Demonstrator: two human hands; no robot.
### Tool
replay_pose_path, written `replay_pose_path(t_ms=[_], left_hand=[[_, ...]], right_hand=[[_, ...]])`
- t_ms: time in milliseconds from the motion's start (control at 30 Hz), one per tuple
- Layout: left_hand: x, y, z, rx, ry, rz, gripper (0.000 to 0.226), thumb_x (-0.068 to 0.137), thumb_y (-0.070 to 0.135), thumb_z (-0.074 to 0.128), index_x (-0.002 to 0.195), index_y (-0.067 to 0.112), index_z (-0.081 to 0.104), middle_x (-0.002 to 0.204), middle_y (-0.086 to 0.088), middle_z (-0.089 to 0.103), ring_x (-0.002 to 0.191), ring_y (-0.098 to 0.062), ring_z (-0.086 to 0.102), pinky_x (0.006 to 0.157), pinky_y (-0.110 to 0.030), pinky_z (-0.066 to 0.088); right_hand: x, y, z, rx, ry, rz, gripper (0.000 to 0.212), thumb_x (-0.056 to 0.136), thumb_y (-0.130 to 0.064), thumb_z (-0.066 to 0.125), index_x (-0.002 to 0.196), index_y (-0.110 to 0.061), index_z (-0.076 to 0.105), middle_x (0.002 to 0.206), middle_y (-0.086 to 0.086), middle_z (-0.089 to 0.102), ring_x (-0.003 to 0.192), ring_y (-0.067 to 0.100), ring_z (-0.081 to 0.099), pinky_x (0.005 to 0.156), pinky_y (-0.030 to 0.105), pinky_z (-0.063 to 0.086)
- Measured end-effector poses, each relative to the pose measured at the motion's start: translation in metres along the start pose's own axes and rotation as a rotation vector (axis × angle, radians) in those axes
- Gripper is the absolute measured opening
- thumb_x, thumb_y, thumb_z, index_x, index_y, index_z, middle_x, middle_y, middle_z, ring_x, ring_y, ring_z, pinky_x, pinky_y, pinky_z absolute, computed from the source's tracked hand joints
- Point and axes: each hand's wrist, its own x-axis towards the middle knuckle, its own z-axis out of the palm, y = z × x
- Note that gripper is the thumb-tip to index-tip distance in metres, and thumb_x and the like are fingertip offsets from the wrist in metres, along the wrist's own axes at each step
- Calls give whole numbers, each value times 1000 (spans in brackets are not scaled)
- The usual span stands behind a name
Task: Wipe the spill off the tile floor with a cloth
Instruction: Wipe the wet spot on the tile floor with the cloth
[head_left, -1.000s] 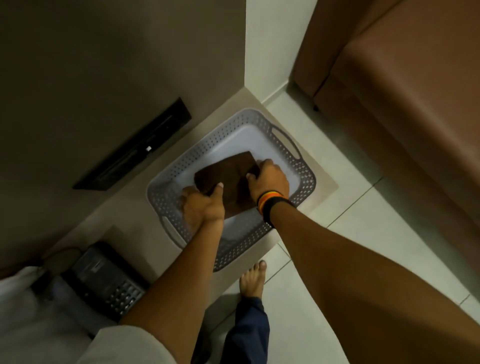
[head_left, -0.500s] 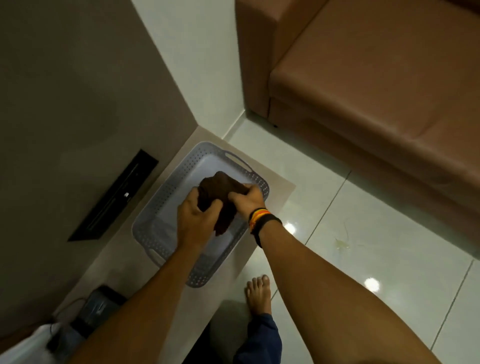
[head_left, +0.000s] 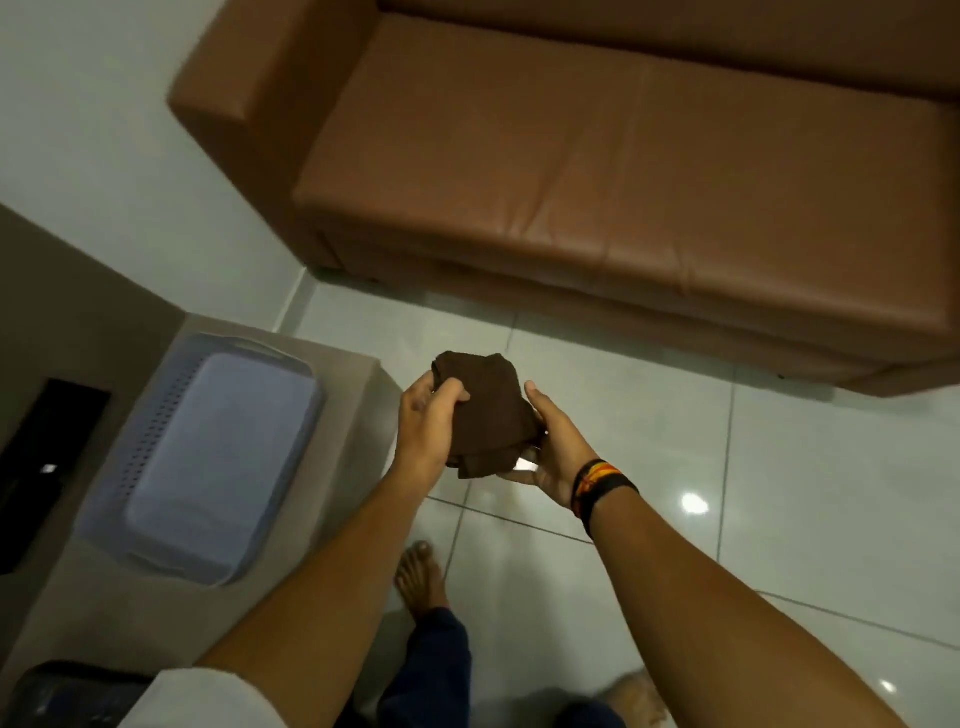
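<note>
head view | worn on head, looking forward and steeply down | close over both forearms, hands near frame centre | takes in tile floor (head_left: 649, 467), sofa (head_left: 597, 171) ahead, basket (head_left: 156, 415) at left, bare foot (head_left: 421, 577) below | only one view, nothing shared

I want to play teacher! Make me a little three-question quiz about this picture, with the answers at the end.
1. True or false: the brown cloth lies in the grey basket.
2. Which hand wears wristbands? A) left hand B) right hand
3. Fill in: behind the hands stands a brown ____.

Key:
1. False; both hands hold it in the air above the tile floor.
2. B.
3. Sofa.
</note>
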Motion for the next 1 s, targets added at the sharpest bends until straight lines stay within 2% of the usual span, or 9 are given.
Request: replay_pose_path(t_ms=[100, 233, 333, 433, 533, 633, 733, 867, 1000], left_hand=[[3, -57, 46, 22, -1, -131, 23, 91, 20, 61, 110, 11, 71, 106, -8, 74, 99, -27, 70, 66, -30, 57], [15, -165, 84, 319, -84, -181, 29, 91, 34, 66, 113, 15, 66, 112, -8, 70, 107, -27, 68, 90, -44, 62], [25, -232, 102, 446, -131, -188, 33, 95, 33, 68, 121, 13, 62, 112, -6, 68, 108, -27, 69, 88, -40, 62], [52, -294, 118, 507, -165, -180, 33, 97, 32, 68, 120, 10, 60, 107, -8, 66, 107, -30, 69, 87, -41, 62], [86, -343, 128, 579, -203, -150, 37, 100, 33, 64, 127, 10, 56, 110, -9, 65, 112, -32, 68, 89, -40, 58], [132, -390, 123, 841, -193, -64, 62, 101, 43, 58, 153, 13, 40, 151, -14, 53, 140, -35, 51, 110, -44, 45], [188, -427, 96, 1092, -132, 82, 94, 95, 54, 61, 165, 11, 16, 174, -19, 12, 161, -34, 11, 130, -53, 12], [265, -443, 59, 1300, -134, 138, 148, 66, 82, 72, 164, 10, -13, 170, -24, -24, 158, -38, -25, 119, -57, -22], [311, -438, 54, 1341, -198, -27, 182, 35, 95, 73, 157, 9, -33, 162, -27, -40, 152, -42, -37, 114, -64, -27]], right_hand=[[-3, 25, -78, 45, 106, 35, 32, 94, -41, 68, 118, -20, 69, 124, 10, 69, 113, 31, 67, 100, 59, 55], [23, 86, -155, 8, 245, 65, 28, 97, -14, 67, 125, -13, 66, 127, 18, 68, 108, 34, 69, 83, 50, 64], [60, 126, -181, -66, 399, 59, 27, 96, 3, 63, 120, -10, 63, 111, 15, 69, 104, 37, 66, 84, 57, 61], [121, 162, -201, -166, 538, -33, 30, 92, 9, 62, 101, -19, 66, 112, 23, 69, 99, 41, 67, 91, 65, 57], [180, 189, -218, -310, 630, -112, 41, 93, 4, 61, 128, -17, 65, 123, 15, 68, 118, 37, 65, 106, 47, 53], [231, 211, -236, -543, 755, -141, 63, 101, -8, 56, 158, -14, 32, 157, 17, 44, 141, 34, 46, 117, 40, 37], [277, 249, -233, -747, 736, -249, 72, 104, -23, 55, 162, -10, 16, 168, 20, 18, 154, 38, 22, 126, 47, 24], [341, 285, -217, -967, 761, -310, 84, 102, -50, 49, 163, -8, 7, 170, 25, -1, 157, 42, 3, 124, 63, 6], [408, 275, -212, -1072, 941, -183, 86, 100, -63, 29, 163, -12, 2, 171, 22, -4, 157, 43, -4, 120, 74, 4]])
